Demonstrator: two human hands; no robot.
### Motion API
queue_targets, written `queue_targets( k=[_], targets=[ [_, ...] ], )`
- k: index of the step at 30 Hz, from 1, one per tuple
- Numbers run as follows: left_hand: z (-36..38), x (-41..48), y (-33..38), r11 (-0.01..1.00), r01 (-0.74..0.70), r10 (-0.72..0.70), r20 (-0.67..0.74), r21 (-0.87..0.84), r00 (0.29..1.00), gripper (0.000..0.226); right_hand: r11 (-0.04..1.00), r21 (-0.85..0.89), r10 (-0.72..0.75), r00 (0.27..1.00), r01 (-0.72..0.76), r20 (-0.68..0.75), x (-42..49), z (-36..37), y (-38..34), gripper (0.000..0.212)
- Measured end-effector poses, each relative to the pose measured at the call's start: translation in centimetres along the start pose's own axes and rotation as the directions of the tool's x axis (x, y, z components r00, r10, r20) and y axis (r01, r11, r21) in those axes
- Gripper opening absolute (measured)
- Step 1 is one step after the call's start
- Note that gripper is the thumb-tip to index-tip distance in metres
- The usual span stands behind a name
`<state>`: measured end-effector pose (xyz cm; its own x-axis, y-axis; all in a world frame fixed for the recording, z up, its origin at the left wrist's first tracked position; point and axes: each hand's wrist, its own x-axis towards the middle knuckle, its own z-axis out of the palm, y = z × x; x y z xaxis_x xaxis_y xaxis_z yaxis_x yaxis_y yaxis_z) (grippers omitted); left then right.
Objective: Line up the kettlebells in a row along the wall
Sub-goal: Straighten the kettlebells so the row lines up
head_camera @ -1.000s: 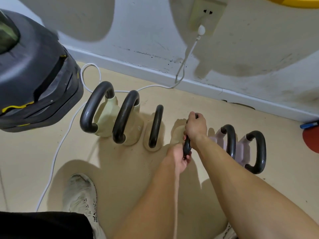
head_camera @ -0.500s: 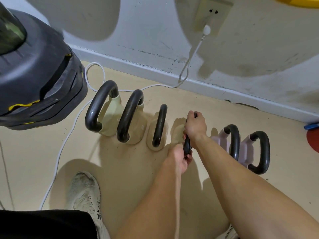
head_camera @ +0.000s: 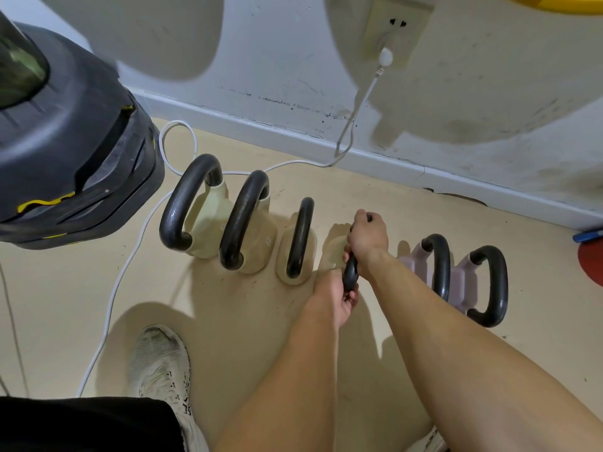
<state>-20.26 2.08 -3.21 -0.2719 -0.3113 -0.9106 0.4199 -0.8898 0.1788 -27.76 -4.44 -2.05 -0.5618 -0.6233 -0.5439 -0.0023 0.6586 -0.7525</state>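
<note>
Several kettlebells with black handles stand in a row on the beige floor before the wall. Three cream ones sit at the left: the first (head_camera: 208, 220), the second (head_camera: 257, 243), the third (head_camera: 295, 246). A fourth cream kettlebell (head_camera: 334, 247) stands in the gap beside them, and both hands grip its black handle (head_camera: 350, 272). My right hand (head_camera: 368, 238) is shut over the handle's far end, my left hand (head_camera: 337, 296) on its near end. Two pale pink kettlebells (head_camera: 416, 259) (head_camera: 465, 283) stand to the right.
A big black machine base (head_camera: 71, 158) sits at the left. A white cable (head_camera: 130, 256) runs from the wall socket (head_camera: 394, 31) along the floor behind the cream kettlebells. My shoe (head_camera: 160, 363) is on the floor at lower left. A red object (head_camera: 590, 262) lies at the right edge.
The hands have kept their grip on the fourth kettlebell's handle. The row sits slightly more to the right in the view; the kettlebell itself shows no clear shift.
</note>
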Motion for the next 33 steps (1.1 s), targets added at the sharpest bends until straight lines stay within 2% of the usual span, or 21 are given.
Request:
queue_targets(
  k=[4, 9, 12, 20, 25, 27, 29, 31, 33],
  targets=[
    [-0.2, -0.4, 0.2, 1.0, 0.011, -0.011, 0.009, -0.002, 1.0, 0.022, 0.999, 0.028, 0.021, 0.999, -0.022, 0.029, -0.8, -0.3, -0.4, 0.032],
    [0.5, -0.6, -0.8, 0.997, 0.029, -0.03, -0.007, -0.069, 1.0, 0.02, 1.0, -0.018, -0.024, 0.996, 0.026, 0.089, -0.7, -0.7, -0.3, 0.047],
    [0.7, -0.5, -0.8, 0.995, 0.045, -0.045, -0.005, -0.084, 0.999, 0.023, 0.998, -0.039, -0.034, 0.989, 0.04, 0.141, -1.3, -0.8, -0.7, 0.041],
    [0.4, -0.2, -0.2, 0.997, 0.056, -0.057, -0.022, -0.052, 0.998, 0.023, 0.999, 0.02, 0.03, 0.996, -0.032, 0.08, -1.8, -1.3, -0.9, 0.029],
    [0.4, -0.6, -0.8, 0.995, 0.026, -0.027, -0.014, -0.096, 1.0, 0.024, 0.998, -0.015, 0.07, 0.989, -0.069, 0.127, -2.3, -1.5, -1.6, 0.036],
    [0.7, -1.2, -2.2, 0.981, -0.013, 0.001, -0.062, -0.194, 0.998, 0.027, 0.992, -0.105, 0.083, 0.978, -0.063, 0.193, -2.1, -2.3, -2.0, 0.041],
    [0.9, -1.3, -4.4, 0.959, -0.009, -0.026, -0.121, -0.282, 0.992, 0.04, 0.921, -0.376, -0.038, 0.983, 0.104, 0.179, -1.8, -4.2, -2.7, 0.043],
    [1.5, -0.8, -7.0, 0.98, 0.043, -0.071, -0.139, -0.193, 0.988, 0.048, 0.775, -0.588, -0.248, 0.967, 0.233, 0.055, -1.3, -7.1, -3.1, 0.045],
    [2.8, -0.4, -8.7, 0.996, 0.08, -0.083, -0.101, -0.033, 0.991, 0.05, 0.696, -0.683, -0.369, 0.927, 0.222, -0.075, -0.6, -10.4, -2.9, 0.047]
  ],
)
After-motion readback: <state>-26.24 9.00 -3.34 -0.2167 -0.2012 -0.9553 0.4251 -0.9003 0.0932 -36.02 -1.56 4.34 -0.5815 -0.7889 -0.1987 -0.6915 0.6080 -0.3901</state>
